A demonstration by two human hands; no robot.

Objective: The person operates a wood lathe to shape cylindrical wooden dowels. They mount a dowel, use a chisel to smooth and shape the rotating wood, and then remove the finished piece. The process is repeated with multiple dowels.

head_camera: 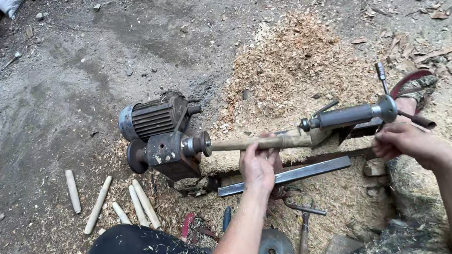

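Now | your left hand [258, 164] clamped on pale round wooden rod [262, 142], mounted in lathe, long axis left-right | your right hand [400, 140] closed on grey metal tailstock crank handle [416, 120] | rod nearer left hand

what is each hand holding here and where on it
The left hand grips the wooden rod mounted on the lathe, near its right end. The right hand is at the tailstock's crank handle; whether it grips it cannot be told.
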